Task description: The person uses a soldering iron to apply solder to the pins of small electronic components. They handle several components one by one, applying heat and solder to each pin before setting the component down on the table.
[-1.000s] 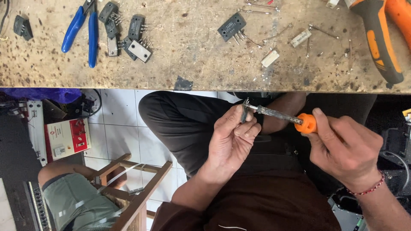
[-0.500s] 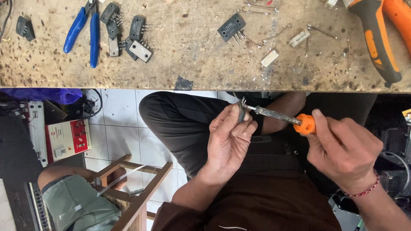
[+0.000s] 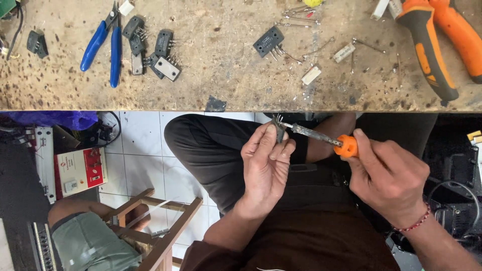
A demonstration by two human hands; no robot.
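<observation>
Left grip (image 3: 266, 155) pinches a small, light, rigid transistor (image 3: 279, 131) by its body, thin bendable leads clear; right grip (image 3: 384, 173) clasps the iron (image 3: 321, 138).

Blue-handled pliers (image 3: 108, 47), black transistors (image 3: 150, 47) and an orange tool (image 3: 427, 45) lie on the workbench (image 3: 226, 75).

The carrying surface is a worn, speckled wooden workbench (image 3: 226, 80) with a scorched, pitted top, running across the upper part of the view. At its left lie blue-handled cutting pliers (image 3: 106, 42), a cluster of dark grey flat transistor packages with metal leads (image 3: 150, 50), and one separate small dark component (image 3: 36, 43) near the left edge. Toward the middle lies a single black rectangular transistor with bent leads (image 3: 268, 41), then two small white block resistors (image 3: 327, 62) among loose wire leads, and at the right an orange-and-grey power tool handle (image 3: 427, 47).
</observation>
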